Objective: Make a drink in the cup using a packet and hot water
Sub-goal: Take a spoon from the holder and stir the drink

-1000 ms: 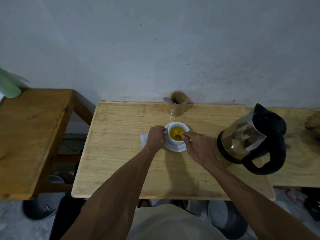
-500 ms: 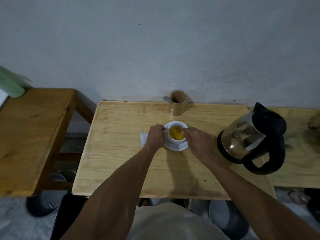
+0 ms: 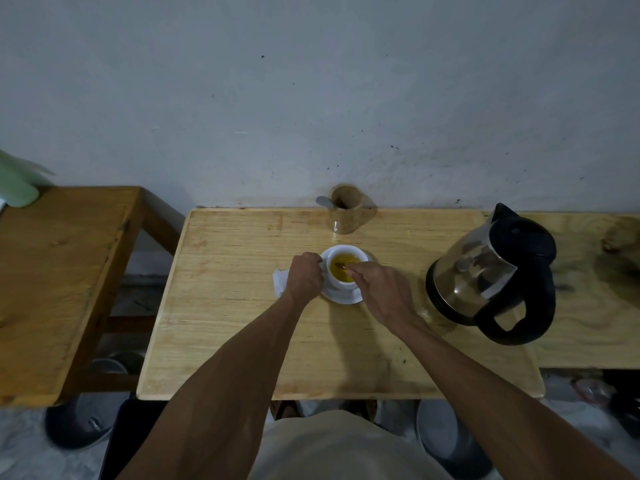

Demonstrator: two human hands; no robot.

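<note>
A white cup point(image 3: 338, 286) of yellow drink stands on a white saucer point(image 3: 343, 298) in the middle of the light wooden table point(image 3: 225, 306). My left hand point(image 3: 304, 277) is closed on the cup's handle at its left side. My right hand point(image 3: 384, 296) reaches in from the right, its fingertips over the rim pinching a small spoon point(image 3: 341, 263) that dips into the liquid. A white packet point(image 3: 280, 286) lies flat on the table, partly hidden under my left hand.
A steel kettle point(image 3: 485, 271) with a black handle stands to the right of the cup. A wooden holder point(image 3: 344, 211) with a spoon in it sits by the wall. A darker wooden bench point(image 3: 52, 271) with a green object point(image 3: 15, 188) is at left.
My right hand has shifted the spoon around inside the cup, from the front right toward the middle. My left hand has stayed on the handle.
</note>
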